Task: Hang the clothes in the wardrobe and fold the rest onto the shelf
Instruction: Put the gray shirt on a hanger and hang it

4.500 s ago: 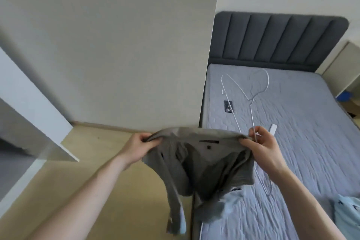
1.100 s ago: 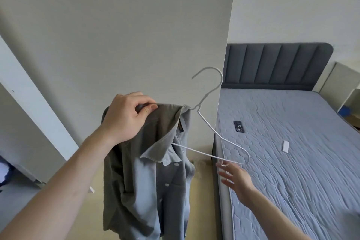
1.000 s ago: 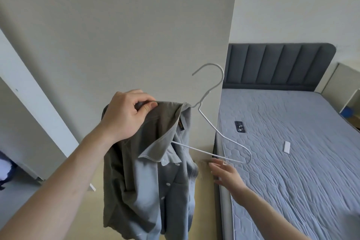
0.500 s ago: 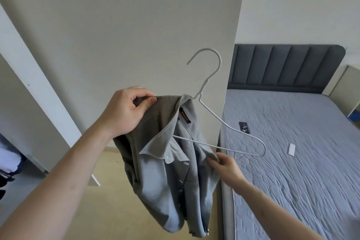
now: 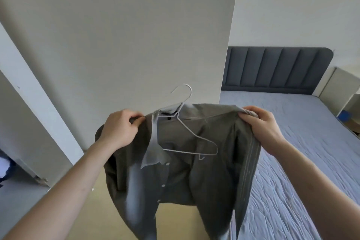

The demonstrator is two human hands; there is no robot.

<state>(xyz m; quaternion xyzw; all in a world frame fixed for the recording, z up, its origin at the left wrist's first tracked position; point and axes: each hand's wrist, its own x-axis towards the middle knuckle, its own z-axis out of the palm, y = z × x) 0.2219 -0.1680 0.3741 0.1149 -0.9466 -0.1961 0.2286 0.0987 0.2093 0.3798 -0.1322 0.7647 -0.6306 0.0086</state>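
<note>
A grey button-up shirt [image 5: 181,179] hangs spread open in front of me, held up in the air. A white wire hanger [image 5: 191,138] sits inside it, its hook sticking up above the collar and its right arm showing bare against the shirt's inside. My left hand [image 5: 121,127] grips the shirt's left shoulder, where the hanger's left arm is hidden under the cloth. My right hand [image 5: 261,124] grips the shirt's right shoulder and front edge, pulled out to the right.
A white wardrobe side panel [image 5: 120,35] stands straight ahead. An open wardrobe door [image 5: 35,103] is at the left with dark clothes low behind it. A bed with a blue-grey mattress [image 5: 303,142] and dark headboard [image 5: 276,70] fills the right. Wooden floor lies below.
My right hand left the shirt's lower front and took its right shoulder, spreading the shirt wide over the hanger. The shirt and hanger turned to face me.
</note>
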